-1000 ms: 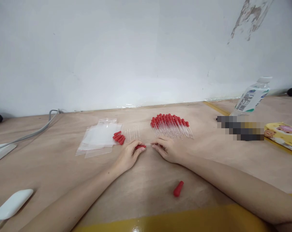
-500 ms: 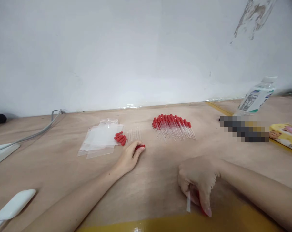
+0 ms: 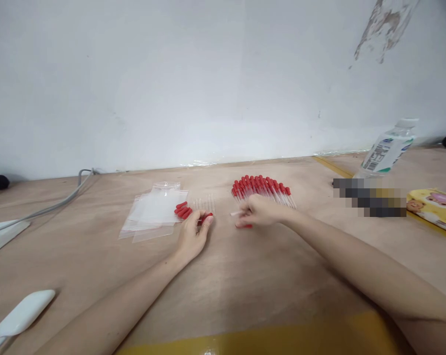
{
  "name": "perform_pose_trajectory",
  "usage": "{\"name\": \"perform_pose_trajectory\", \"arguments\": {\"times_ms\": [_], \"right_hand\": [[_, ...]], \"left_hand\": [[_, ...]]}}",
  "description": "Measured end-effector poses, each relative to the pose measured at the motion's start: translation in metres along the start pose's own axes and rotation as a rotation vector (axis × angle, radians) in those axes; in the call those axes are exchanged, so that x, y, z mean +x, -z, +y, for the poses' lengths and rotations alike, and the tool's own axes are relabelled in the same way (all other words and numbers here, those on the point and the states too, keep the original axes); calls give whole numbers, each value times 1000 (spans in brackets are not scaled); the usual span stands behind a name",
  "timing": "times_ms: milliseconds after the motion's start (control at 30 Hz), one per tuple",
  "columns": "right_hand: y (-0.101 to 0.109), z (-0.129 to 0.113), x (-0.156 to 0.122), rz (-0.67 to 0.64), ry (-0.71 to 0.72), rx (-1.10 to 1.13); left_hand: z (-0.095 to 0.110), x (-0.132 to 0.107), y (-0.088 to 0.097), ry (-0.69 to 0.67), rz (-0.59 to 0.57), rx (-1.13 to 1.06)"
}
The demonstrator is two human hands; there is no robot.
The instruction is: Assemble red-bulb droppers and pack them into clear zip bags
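My left hand is closed, thumb and fingers pinching a red rubber bulb. Just beyond it lie several thin clear glass tubes, partly behind my fingers. To their left is a small pile of loose red bulbs. My right hand, blurred by motion, is closed in front of a fanned row of red-capped droppers. A short clear tube pokes out leftward from its fingers. Something red shows under those fingers; its shape is unclear.
Clear zip bags are stacked left of the bulbs. A plastic bottle leans at the right, near a pixelated dark item and a yellow packet. At the left lie a white device and a grey cable.
My right hand has swung up and left from the front of the table to the dropper row, carrying the tube. My left hand has shifted slightly left with the red bulb.
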State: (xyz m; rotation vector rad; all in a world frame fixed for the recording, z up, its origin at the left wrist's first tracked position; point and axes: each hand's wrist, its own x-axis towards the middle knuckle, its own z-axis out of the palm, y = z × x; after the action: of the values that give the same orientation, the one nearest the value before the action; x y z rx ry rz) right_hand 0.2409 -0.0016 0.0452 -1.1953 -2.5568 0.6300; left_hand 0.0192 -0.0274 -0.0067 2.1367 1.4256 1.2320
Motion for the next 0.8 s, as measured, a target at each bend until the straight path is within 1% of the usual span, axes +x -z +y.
{"name": "perform_pose_trajectory", "arguments": {"times_ms": [67,100,167,233,300,367,433,500,567,667,800], "right_hand": [[-6,1,25,162,-91,-143],[-10,1,35,218,-140,-212],[-16,1,48,257,-208,-296],[-20,-1,49,291,-232,-309],[-20,-2,40,359,-192,-267],[-22,-4,24,410,-83,-199],[-27,-5,7,411,48,-132],[-36,-5,-6,418,118,-81],[-46,-4,-13,454,133,-55],[-57,-3,-15,500,146,-41],[-59,-5,-12,504,158,-19]], "left_hand": [[-3,1,1,12,19,-13],[-4,2,1,16,19,-17],[-8,2,1,25,15,-15],[-11,3,1,24,5,-11],[-12,3,0,23,-1,-9],[-12,3,0,23,-12,-15],[-11,3,0,17,-37,-26],[-10,2,-1,-1,-81,-51],[-9,1,-2,-24,-124,-82],[-8,-1,-3,-45,-156,-105],[-8,-2,-3,-57,-175,-106]]}}
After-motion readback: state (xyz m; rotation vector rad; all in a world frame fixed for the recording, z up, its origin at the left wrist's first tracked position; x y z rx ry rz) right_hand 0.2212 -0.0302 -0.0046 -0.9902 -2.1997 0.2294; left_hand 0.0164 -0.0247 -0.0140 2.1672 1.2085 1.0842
